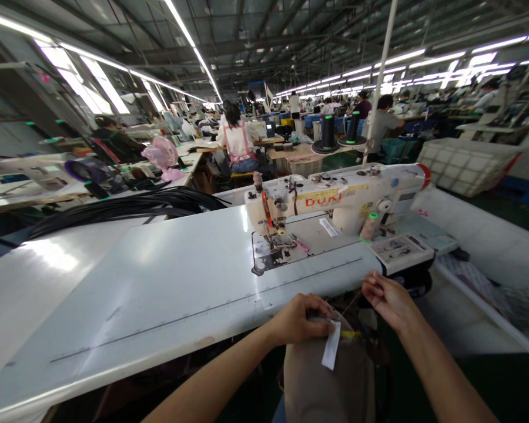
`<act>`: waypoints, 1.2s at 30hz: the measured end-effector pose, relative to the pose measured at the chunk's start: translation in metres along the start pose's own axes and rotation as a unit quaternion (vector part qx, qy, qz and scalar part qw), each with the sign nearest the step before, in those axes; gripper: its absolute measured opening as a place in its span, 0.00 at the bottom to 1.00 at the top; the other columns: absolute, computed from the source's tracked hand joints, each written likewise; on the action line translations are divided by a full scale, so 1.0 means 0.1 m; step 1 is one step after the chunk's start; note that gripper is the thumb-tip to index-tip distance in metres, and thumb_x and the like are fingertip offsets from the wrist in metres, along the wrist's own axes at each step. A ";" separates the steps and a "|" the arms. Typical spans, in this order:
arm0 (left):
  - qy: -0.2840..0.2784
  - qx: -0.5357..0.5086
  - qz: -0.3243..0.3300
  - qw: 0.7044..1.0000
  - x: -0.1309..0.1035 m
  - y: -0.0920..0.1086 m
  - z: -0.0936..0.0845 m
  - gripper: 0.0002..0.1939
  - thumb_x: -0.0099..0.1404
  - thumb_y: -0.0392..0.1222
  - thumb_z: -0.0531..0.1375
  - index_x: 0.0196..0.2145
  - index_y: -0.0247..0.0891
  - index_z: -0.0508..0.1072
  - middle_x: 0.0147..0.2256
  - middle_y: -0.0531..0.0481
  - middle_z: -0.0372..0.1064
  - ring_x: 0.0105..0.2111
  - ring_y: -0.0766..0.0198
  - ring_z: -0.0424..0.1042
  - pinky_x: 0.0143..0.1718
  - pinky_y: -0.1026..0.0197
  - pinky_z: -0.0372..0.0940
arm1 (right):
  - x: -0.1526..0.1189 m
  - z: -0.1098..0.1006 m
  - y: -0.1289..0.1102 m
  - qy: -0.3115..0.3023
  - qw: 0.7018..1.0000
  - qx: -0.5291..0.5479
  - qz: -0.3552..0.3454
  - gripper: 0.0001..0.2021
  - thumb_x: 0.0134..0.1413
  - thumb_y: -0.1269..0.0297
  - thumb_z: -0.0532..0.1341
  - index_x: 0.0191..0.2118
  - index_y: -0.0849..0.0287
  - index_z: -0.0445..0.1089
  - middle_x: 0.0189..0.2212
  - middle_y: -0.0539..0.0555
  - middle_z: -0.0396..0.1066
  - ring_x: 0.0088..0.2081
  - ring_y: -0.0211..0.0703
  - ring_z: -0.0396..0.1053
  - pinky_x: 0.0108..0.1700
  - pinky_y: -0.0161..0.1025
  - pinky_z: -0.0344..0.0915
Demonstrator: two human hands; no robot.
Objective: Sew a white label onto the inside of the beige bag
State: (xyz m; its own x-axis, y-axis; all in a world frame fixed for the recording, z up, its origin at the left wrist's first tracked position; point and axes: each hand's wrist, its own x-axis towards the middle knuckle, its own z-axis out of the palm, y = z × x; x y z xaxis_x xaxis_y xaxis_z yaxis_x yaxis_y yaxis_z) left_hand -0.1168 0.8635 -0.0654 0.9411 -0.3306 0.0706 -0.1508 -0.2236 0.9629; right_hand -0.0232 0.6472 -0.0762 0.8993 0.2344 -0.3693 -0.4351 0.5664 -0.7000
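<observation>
My left hand [300, 320] is closed on the upper edge of a tan fabric piece [328, 385] that hangs at the table's front edge. A white label [331, 348] sticks out beneath its fingers, and a narrow yellow strip [351, 333] shows beside it. To the right, my right hand [388, 298] is raised with thumb and fingertips pinched on a thin thread [351, 302]. The thread slants down to the fabric near my left fingers. Where it meets the fabric cannot be made out. Beyond both hands stands a white sewing machine [335, 202].
A pink thread snipper [300, 242] and a small white label strip [330, 227] lie on the machine bed. A thread cone [368, 227] stands near a parts tray [401, 252]. Black cords [127, 205] lie behind the table. A person [238, 138] sits farther back.
</observation>
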 end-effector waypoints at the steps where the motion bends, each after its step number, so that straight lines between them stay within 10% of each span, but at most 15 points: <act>1: 0.000 -0.005 -0.003 1.000 0.00 0.00 0.00 0.09 0.53 0.42 0.67 0.31 0.34 0.78 0.36 0.45 0.75 0.38 0.59 0.72 0.42 0.62 0.66 | 0.00 -0.03 -0.01 0.009 1.000 -0.003 -0.013 0.13 0.40 0.70 0.69 0.23 0.59 0.61 0.20 0.42 0.59 0.16 0.24 0.51 0.32 0.28 0.73; 15: 0.015 -0.007 -0.008 1.000 -0.02 -0.05 0.01 0.10 0.53 0.42 0.66 0.32 0.34 0.77 0.37 0.45 0.75 0.41 0.59 0.72 0.44 0.61 0.65 | -0.16 -0.03 0.13 -0.016 0.963 -0.233 -0.131 0.15 0.45 0.54 0.67 0.35 0.55 0.65 0.21 0.43 0.64 0.21 0.33 0.60 0.35 0.40 0.70; 22: 0.020 -0.030 -0.045 0.998 -0.04 -0.05 0.02 0.08 0.55 0.40 0.65 0.31 0.33 0.75 0.37 0.46 0.74 0.39 0.60 0.72 0.42 0.61 0.65 | -0.58 0.12 0.22 -0.174 0.745 -0.602 -0.227 0.09 0.60 0.61 0.54 0.34 0.57 0.70 0.37 0.55 0.66 0.42 0.45 0.66 0.46 0.43 0.62; 36: 0.024 -0.040 -0.036 0.998 -0.02 -0.04 0.03 0.07 0.53 0.41 0.66 0.29 0.34 0.77 0.36 0.47 0.75 0.38 0.60 0.72 0.43 0.61 0.65 | -0.59 0.09 0.27 -0.201 0.763 -0.583 -0.195 0.11 0.61 0.58 0.54 0.34 0.56 0.70 0.36 0.53 0.67 0.41 0.43 0.67 0.46 0.40 0.61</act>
State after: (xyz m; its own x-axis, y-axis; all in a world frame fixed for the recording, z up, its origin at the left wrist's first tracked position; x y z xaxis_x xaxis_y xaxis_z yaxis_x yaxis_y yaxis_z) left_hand -0.1188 0.8627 -0.0704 0.9626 -0.2707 0.0105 -0.0586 -0.1703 0.9836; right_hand -0.0872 0.6556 -0.0678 0.8093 0.5844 0.0590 0.3351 -0.3770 -0.8635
